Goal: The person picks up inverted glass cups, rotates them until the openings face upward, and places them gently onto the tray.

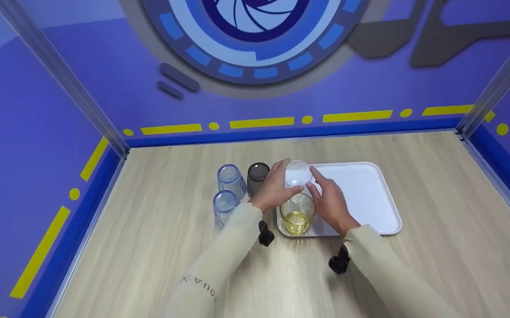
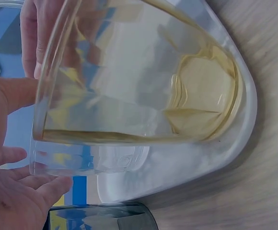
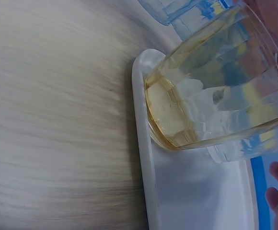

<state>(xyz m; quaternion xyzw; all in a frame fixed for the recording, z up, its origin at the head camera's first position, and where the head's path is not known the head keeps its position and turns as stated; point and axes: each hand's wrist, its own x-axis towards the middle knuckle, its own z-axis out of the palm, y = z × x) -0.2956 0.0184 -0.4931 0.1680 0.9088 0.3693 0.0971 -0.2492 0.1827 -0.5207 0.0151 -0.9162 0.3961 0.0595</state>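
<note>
In the head view a clear glass [image 1: 298, 173] is at the tray's left part, behind a yellow-tinted glass [image 1: 297, 221] near the front left corner. My left hand [image 1: 277, 185] reaches round the clear glass from the left, its thumb along the front. On the other side, my right hand [image 1: 331, 201] has its index finger and thumb close to the glass wall. Fingers of both hands look fairly straight and spread. In the left wrist view, the yellow-tinted glass [image 2: 201, 91] stands in front and partly covers the clear glass [image 2: 115, 158].
The white tray [image 1: 372, 198] extends to the right of the hands. Two blue glasses [image 1: 226, 201] and a dark grey glass [image 1: 258, 170] stand on the wooden table [image 1: 162, 212], left of the tray. Purple panels [image 1: 104, 79] enclose the back and sides.
</note>
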